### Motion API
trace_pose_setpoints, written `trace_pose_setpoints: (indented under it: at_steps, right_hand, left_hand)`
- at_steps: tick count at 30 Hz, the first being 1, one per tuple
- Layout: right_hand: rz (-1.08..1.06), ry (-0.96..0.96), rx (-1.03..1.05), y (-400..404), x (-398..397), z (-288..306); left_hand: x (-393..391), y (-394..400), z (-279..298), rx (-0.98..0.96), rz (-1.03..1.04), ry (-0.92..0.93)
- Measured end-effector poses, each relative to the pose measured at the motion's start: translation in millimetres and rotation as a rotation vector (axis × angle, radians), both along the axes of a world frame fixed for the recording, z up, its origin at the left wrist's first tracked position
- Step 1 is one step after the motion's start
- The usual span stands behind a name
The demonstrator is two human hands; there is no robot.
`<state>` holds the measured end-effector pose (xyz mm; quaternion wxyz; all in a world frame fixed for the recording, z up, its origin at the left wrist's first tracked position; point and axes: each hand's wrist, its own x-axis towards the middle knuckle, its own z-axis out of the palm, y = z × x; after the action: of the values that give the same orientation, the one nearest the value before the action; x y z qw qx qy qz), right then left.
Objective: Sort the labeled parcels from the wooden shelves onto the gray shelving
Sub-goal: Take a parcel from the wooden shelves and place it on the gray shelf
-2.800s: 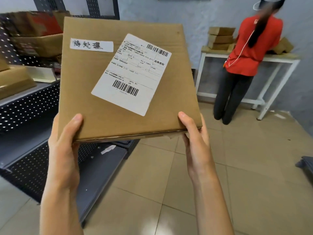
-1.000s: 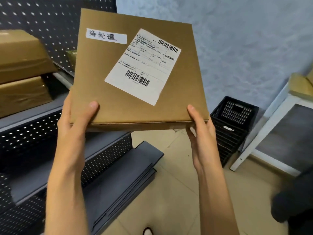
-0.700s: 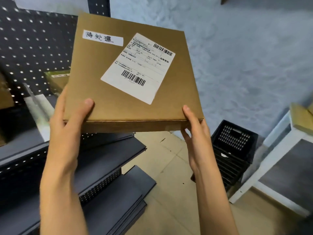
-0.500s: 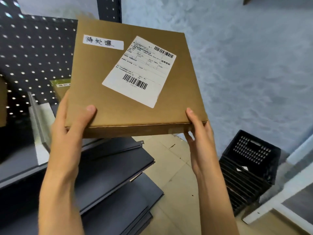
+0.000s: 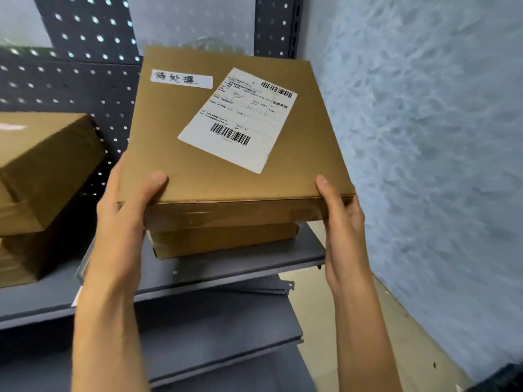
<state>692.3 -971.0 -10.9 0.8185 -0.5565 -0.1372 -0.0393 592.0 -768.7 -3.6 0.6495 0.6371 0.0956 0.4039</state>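
Flat parcel earlier carried over open floor, now brought over the gray shelving, just above a stack of boxes on the shelf; contact unclear. Left hand and right hand moved with it; view swung toward shelves, black crate gone from view

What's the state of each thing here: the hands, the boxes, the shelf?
Left hand: grips the flat parcel's near left corner.
Right hand: grips its near right corner.
Flat parcel: closed, labeled, held over the stacked boxes.
Stacked boxes: closed, on the gray shelf.
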Motion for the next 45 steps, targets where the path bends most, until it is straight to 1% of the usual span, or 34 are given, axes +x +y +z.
trace_pose_setpoints:
  at_steps: [3, 8, 13, 19, 24, 29, 40, 42, 45]
  right_hand:
    - [0.059, -0.034, -0.01, 2.9, 21.5, 4.4]
    - [0.135, -0.048, 0.004, 7.7, 48.2, 2.8]
    - [0.19, -0.06, -0.022, 15.1, 62.8, 2.7]
    - [0.198, -0.053, -0.054, 26.3, 73.0, 4.8]
    - [0.186, 0.001, -0.102, 31.0, 77.7, 7.1]
    - [0.178, 0.037, -0.102, 38.7, 74.9, 8.7]
    - [0.128, 0.045, -0.119, 44.3, 72.8, 10.0]
    - [0.1, 0.024, -0.158, 43.2, 70.7, 11.7]
    - [0.019, -0.039, -0.28, 36.2, 62.5, 10.5]
  left_hand:
    - [10.3, -3.9, 2.7, -0.004, 0.062, 0.04]
    - [22.2, -8.2, 2.3, 0.027, 0.108, 0.082]
    - [28.2, -2.8, -1.1, -0.016, 0.166, 0.115]
    - [37.5, 0.9, 0.9, -0.049, 0.227, 0.168]
    - [45.1, 4.4, 3.7, -0.1, 0.274, 0.263]
    - [48.9, 15.3, 5.6, -0.15, 0.298, 0.25]
    - [49.9, 8.7, 3.7, -0.075, 0.33, 0.225]
    - [46.7, 1.8, 4.8, -0.02, 0.362, 0.217]
    - [37.3, -4.6, 2.3, 0.109, 0.421, 0.23]
